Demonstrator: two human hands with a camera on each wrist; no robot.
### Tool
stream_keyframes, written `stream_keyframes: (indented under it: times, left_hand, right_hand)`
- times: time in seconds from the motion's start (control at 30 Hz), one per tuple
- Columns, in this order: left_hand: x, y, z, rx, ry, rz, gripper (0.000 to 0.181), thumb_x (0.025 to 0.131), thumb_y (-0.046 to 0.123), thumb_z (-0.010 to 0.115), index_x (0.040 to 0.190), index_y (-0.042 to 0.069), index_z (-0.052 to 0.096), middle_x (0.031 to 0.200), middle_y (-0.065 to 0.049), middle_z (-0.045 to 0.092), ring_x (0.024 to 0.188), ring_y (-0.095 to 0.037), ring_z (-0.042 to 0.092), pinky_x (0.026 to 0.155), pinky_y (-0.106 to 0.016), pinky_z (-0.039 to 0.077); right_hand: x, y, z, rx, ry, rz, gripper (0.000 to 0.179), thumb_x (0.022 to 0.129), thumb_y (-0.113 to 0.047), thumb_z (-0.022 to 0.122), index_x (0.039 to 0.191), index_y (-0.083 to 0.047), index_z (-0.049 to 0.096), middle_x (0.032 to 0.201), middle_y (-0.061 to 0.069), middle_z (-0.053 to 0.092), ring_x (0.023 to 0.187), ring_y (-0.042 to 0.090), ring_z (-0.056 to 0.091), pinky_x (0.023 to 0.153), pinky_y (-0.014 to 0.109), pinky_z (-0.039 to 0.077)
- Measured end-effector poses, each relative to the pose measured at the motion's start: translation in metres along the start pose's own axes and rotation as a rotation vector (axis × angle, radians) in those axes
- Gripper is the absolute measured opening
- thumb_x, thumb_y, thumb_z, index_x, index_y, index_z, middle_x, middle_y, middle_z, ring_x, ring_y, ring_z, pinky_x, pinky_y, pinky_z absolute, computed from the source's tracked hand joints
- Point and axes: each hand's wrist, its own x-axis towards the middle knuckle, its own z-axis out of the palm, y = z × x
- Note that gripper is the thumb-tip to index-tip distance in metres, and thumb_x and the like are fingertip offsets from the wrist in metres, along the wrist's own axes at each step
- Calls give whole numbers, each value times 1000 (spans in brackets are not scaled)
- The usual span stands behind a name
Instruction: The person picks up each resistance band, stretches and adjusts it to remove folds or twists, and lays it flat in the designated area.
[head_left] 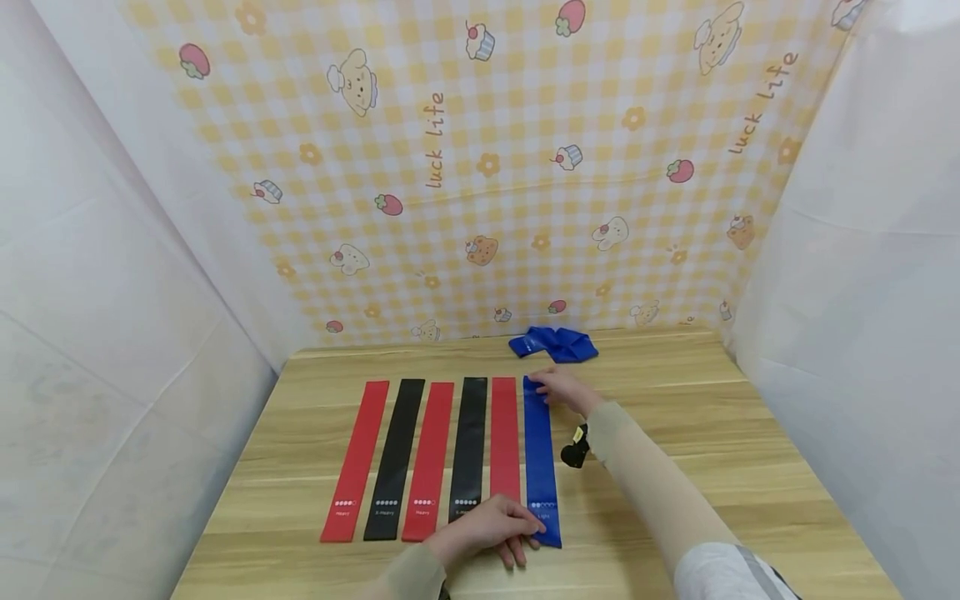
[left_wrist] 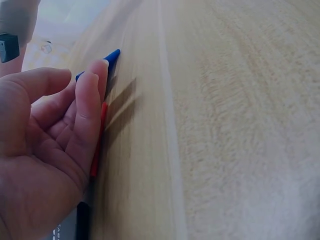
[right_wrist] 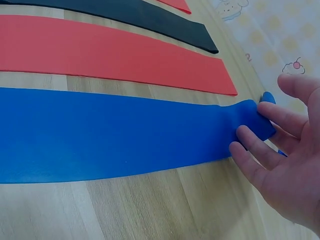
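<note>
A blue resistance band marked "Light" (head_left: 538, 442) lies flat, lengthwise away from me, at the right end of a row of bands. At its far end, my right hand (head_left: 564, 389) touches the band with loosely bent fingers. The right wrist view shows the thumb apart from the fingers and the band's end slightly rippled under the fingertips (right_wrist: 242, 132). My left hand (head_left: 495, 525) is at the near end, fingers relaxed over the band's lower edge and thumb held off. It covers the near end of the rightmost red band (head_left: 505, 433).
Leftward lie a black band (head_left: 468, 442), a red one (head_left: 429, 462), another black one (head_left: 393, 458) and a red one (head_left: 356, 462). A crumpled blue band (head_left: 558, 343) sits at the back by the checked cloth (head_left: 487, 208). A small black object (head_left: 576, 450) shows beside my right wrist.
</note>
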Motion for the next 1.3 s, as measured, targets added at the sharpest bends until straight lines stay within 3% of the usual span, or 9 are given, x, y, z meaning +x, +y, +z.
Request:
stream_keyframes:
  times: [0.3, 0.63, 0.77, 0.87, 0.97, 1.07, 1.13, 1.23, 1.3]
  left_hand:
    - [-1, -4, 2, -8, 41, 12, 22, 98, 15, 57, 101, 3, 74, 74, -12, 68, 47, -11, 60, 42, -23, 50]
    - [-4, -2, 6, 41, 84, 37, 21, 97, 16, 58, 100, 5, 76, 59, -4, 56, 42, -10, 56, 38, -22, 47]
    - [-4, -2, 5, 48, 88, 15, 21, 97, 18, 58, 98, 8, 76, 59, -3, 56, 42, -9, 56, 39, -22, 47]
    - [-2, -3, 5, 54, 89, 8, 20, 97, 19, 59, 96, 10, 77, 60, -3, 57, 43, -9, 56, 39, -22, 48]
    - [-1, -6, 4, 52, 90, 9, 19, 97, 20, 60, 95, 10, 76, 62, -4, 57, 43, -9, 56, 40, -22, 48]
    - [0, -8, 4, 43, 89, 7, 19, 97, 20, 60, 93, 10, 76, 63, -4, 58, 44, -9, 57, 40, -21, 48]
    - [1, -8, 4, 39, 89, 1, 19, 97, 21, 60, 93, 10, 75, 63, -4, 58, 45, -9, 57, 40, -21, 48]
    - [0, -7, 4, 37, 87, -7, 20, 97, 22, 60, 93, 10, 75, 64, -3, 59, 45, -8, 57, 41, -21, 48]
    - [-1, -6, 3, 41, 92, -12, 20, 97, 22, 60, 93, 10, 75, 65, -3, 59, 46, -8, 57, 42, -20, 48]
  right_hand:
    - [2, -1, 6, 4, 4, -3, 45, 103, -19, 48, 137, 10, 46, 144, 27, 42, 131, 42, 41, 102, 48, 42]
    - [4, 3, 3, 29, -31, -23, 51, 103, -16, 47, 142, 14, 33, 155, 26, 21, 136, 42, 33, 105, 50, 37]
    - [4, 4, 0, 39, -32, -32, 52, 104, -17, 44, 143, 14, 30, 152, 28, 25, 135, 43, 34, 104, 50, 38]
    - [4, 5, -5, 31, 39, -41, 48, 104, -17, 44, 140, 14, 37, 144, 30, 39, 129, 42, 43, 101, 49, 42]
    - [4, 6, -12, -54, 166, -92, 41, 102, -16, 47, 133, 12, 49, 120, 26, 59, 97, 31, 63, 83, 39, 53]
    - [6, 8, -22, -205, 273, -164, 37, 100, -15, 50, 127, 9, 57, 113, 23, 63, 84, 27, 62, 74, 37, 52]
    - [7, 10, -28, -306, 309, -209, 36, 98, -14, 52, 125, 8, 59, 117, 25, 62, 93, 30, 62, 81, 41, 51]
    - [9, 11, -34, -442, 339, -257, 37, 96, -13, 55, 124, 10, 58, 137, 30, 47, 128, 42, 43, 104, 53, 36]
    - [11, 11, -37, -517, 350, -275, 39, 95, -13, 56, 125, 12, 57, 142, 32, 40, 133, 46, 35, 108, 56, 29]
